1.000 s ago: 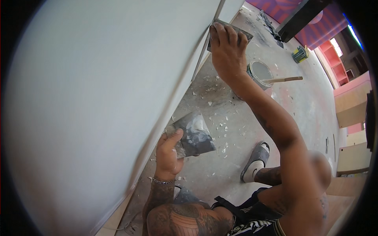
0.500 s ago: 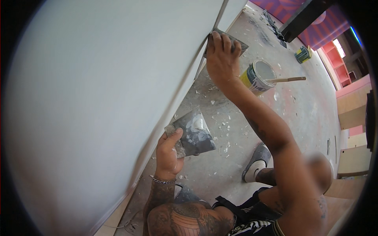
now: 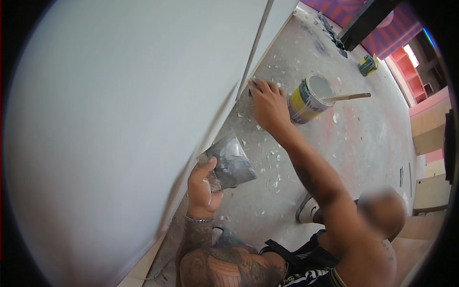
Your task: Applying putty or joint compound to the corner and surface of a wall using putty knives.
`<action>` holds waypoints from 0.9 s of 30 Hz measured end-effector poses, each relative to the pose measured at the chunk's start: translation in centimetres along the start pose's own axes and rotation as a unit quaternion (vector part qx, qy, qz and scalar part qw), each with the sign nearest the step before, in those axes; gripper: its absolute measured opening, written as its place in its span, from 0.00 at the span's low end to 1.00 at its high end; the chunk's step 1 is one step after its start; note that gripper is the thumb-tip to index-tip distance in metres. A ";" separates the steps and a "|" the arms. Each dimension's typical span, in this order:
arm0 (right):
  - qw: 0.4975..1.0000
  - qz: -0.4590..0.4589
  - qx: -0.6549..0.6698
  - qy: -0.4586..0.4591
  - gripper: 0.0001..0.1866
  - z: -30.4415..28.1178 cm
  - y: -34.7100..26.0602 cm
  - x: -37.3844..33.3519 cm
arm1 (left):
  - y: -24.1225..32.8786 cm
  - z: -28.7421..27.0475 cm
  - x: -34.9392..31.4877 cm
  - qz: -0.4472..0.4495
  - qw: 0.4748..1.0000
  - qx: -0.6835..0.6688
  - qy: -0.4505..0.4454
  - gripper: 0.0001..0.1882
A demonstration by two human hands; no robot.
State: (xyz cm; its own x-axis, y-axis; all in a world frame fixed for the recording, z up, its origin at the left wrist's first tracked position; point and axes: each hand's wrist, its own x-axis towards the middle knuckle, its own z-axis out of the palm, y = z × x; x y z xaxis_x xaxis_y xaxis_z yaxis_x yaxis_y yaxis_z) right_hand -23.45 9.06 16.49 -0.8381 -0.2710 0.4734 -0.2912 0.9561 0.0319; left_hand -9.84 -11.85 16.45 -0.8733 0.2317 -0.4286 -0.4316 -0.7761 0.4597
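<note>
My left hand (image 3: 203, 189) grips a wide, flat scraper (image 3: 234, 165), thumb on top. Its grey blade is smeared, and a lump of white filler (image 3: 233, 150) lies on it. At the low part of the white wall panel (image 3: 143, 105), my right hand (image 3: 268, 100) is closed around a second scraper, which shows only as a dark sliver (image 3: 251, 89) at the fingertips. The fingers are beside the narrow upright seam (image 3: 258, 40) near the panel's bottom edge; whether the blade touches the panel is hidden.
An open paint can (image 3: 299, 103) with a wooden-handled tool (image 3: 354, 96) across its rim stands just right of my right hand. Another can (image 3: 367, 65) is farther back. White flakes litter the concrete floor (image 3: 344, 158). A dark post (image 3: 366, 24) rises at the far right.
My right hand has come down along the seam, toward me, and its scraper has turned from showing its face to almost hidden. The left hand and its scraper have barely shifted.
</note>
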 end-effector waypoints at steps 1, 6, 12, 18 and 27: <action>0.991 0.017 0.127 -0.027 0.25 -1.6 -0.2 -1.9 | -0.5 -0.5 -0.3 -0.012 0.999 -0.029 0.005 0.16; 0.858 -0.111 0.501 -0.003 0.37 -8.9 -3.3 -7.6 | -0.6 -3.4 3.5 -0.116 0.982 -0.126 -0.075 0.15; 0.936 -0.015 0.352 -0.021 0.37 -2.8 2.8 -9.6 | 1.1 2.5 3.2 -0.058 0.995 -0.019 -0.084 0.16; 0.951 -0.058 0.233 0.193 0.38 -4.9 7.3 2.9 | 0.0 2.3 1.7 -0.051 0.996 -0.035 -0.068 0.18; 0.966 -0.051 0.212 0.140 0.32 2.9 10.1 3.0 | -1.8 2.2 2.0 -0.081 0.995 -0.037 -0.039 0.17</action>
State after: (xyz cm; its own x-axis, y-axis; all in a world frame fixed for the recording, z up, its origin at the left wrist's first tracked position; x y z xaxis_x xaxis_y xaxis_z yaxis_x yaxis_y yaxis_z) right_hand -30.21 17.60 15.68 -0.6550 -0.2636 0.7081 -0.5782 0.7782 -0.2452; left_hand -11.33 -8.71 16.47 -0.8096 0.3997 -0.4298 -0.5529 -0.7650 0.3302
